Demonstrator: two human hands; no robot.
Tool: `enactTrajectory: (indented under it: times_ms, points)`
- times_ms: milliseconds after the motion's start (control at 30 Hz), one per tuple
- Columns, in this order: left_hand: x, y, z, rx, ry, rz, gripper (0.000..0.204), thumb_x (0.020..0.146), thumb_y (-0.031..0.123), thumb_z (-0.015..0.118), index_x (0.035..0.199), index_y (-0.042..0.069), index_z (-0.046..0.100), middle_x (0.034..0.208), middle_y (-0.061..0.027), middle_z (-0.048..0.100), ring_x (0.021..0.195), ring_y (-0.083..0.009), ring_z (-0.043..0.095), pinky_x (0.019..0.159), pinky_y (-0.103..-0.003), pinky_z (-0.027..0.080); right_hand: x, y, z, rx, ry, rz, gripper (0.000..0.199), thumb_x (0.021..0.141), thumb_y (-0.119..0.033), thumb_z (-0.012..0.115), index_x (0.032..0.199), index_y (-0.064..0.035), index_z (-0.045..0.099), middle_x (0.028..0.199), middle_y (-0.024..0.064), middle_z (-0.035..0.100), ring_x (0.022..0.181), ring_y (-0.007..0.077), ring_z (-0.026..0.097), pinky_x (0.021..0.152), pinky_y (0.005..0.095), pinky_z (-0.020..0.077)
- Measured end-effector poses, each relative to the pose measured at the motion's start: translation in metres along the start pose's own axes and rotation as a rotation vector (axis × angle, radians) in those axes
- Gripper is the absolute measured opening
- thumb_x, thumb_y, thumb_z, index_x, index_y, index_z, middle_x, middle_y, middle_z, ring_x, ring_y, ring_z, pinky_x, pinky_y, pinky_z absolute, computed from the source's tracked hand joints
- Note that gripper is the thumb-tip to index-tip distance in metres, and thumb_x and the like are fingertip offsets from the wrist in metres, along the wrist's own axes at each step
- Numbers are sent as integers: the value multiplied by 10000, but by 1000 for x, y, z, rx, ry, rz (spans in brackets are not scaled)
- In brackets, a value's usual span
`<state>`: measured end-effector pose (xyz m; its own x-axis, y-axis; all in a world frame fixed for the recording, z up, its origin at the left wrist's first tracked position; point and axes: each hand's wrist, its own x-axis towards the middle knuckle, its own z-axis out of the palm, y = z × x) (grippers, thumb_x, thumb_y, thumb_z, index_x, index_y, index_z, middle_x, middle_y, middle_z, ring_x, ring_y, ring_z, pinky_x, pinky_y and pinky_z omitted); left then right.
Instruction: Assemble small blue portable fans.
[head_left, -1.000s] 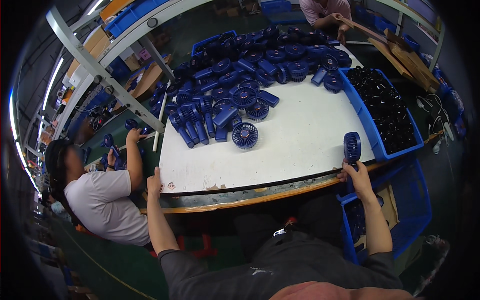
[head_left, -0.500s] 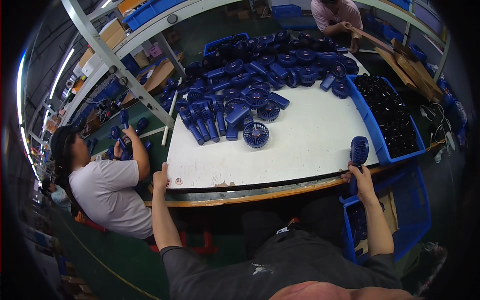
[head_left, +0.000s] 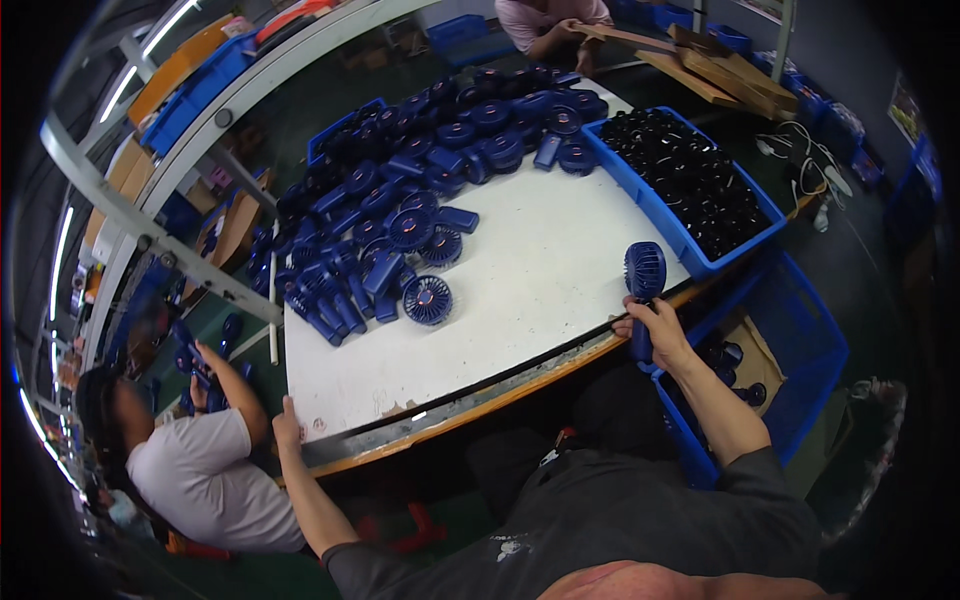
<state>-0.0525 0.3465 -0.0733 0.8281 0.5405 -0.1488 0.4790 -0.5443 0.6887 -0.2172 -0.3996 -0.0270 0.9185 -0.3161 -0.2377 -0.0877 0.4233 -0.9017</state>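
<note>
My right hand (head_left: 655, 330) is closed round the handle of a dark blue handheld fan (head_left: 645, 268). The fan stands upright at the table's front right edge, its round grille above my fingers and the handle's lower end showing below them. At the front left corner of the white table (head_left: 520, 300), my left hand (head_left: 288, 428) grips the edge, one digit pointing up and the other fingers mostly hidden. A single fan (head_left: 428, 299) lies grille up at the near side of a large heap of similar blue fans (head_left: 400, 170) across the table's far and left parts.
A blue crate (head_left: 690, 250) full of small black parts stands on the table's right side. Below it, a larger blue bin (head_left: 800, 350) holds cardboard and some dark pieces. A seated person (head_left: 205, 450) works at my left; another (head_left: 550, 25) handles cardboard at the far side.
My view has turned to the right, shifting the table and heap leftward in the picture. My right hand still holds the fan upright, and my left hand stays at the table corner.
</note>
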Motion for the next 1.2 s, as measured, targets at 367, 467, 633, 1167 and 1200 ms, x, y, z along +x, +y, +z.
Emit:
enactTrajectory:
  times_ms: [367, 467, 633, 1167, 1200]
  points:
    - [0, -11, 1, 4, 127, 53, 724, 935, 614, 532, 724, -71, 628, 622, -76, 558, 494, -162, 500, 467, -348, 393, 3, 7, 6, -41, -2, -77, 352, 907, -202, 643, 1147, 37, 544, 934, 104, 619, 845, 191, 659, 775, 311, 544]
    - [0, -18, 2, -30, 134, 44, 692, 932, 611, 544, 681, -31, 613, 589, -36, 525, 466, -130, 465, 443, -323, 364, 5, 6, 3, -72, -21, -88, 352, 907, -199, 641, 1146, 40, 543, 931, 106, 617, 843, 189, 657, 776, 308, 543]
    - [-4, -12, 8, -44, 93, 47, 670, 933, 596, 558, 673, -20, 609, 583, -30, 523, 464, -122, 458, 439, -314, 354, 4, 1, 3, -87, 0, -75, 352, 907, -199, 641, 1138, 47, 543, 928, 108, 614, 839, 184, 654, 772, 304, 543]
    - [-26, 9, -3, -27, 77, -18, 689, 930, 586, 568, 749, -73, 663, 646, -73, 603, 518, -139, 526, 494, -325, 421, 10, 6, 2, -102, -3, -75, 334, 890, -237, 666, 1090, 16, 578, 931, 96, 618, 807, 172, 651, 732, 290, 531]
    - [-25, 9, -3, -35, 84, -13, 685, 930, 584, 571, 742, -69, 660, 642, -70, 597, 516, -137, 522, 490, -324, 417, 10, 6, 2, -103, -3, -72, 334, 889, -238, 666, 1089, 15, 578, 930, 94, 618, 806, 172, 650, 732, 290, 530]
